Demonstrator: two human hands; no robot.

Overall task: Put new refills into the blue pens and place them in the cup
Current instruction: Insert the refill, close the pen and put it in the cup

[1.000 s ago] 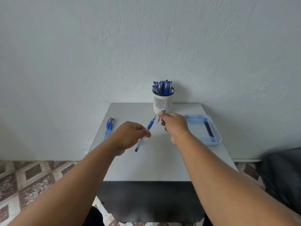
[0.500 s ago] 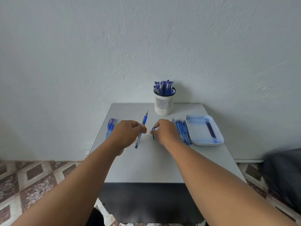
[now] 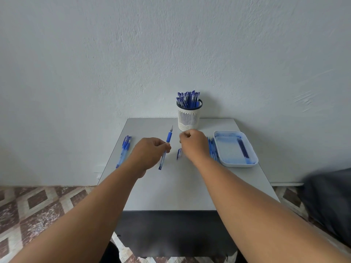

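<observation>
My left hand [image 3: 150,154] grips an uncapped blue pen [image 3: 168,138] at mid-barrel, its tip pointing away toward the wall. My right hand [image 3: 193,145] hovers just in front of the white slotted cup [image 3: 189,118], fingers curled shut with nothing visible in them. A blue pen cap [image 3: 179,153] lies on the table beside that hand's thumb side. The cup holds several capped blue pens [image 3: 188,99]. More blue pens [image 3: 212,150] lie in a row right of my right hand, partly hidden by it.
A light blue tray [image 3: 228,160] with dark refills [image 3: 242,149] sits at the table's right side. Several blue pens [image 3: 124,149] lie near the left edge. The grey table [image 3: 171,186] stands against the wall. Dark fabric [image 3: 326,202] lies at the right.
My right hand drew back from the cup, set the cap down on the table, then moved forward again with its fingers closed. My left hand swung the pen's tip more upright.
</observation>
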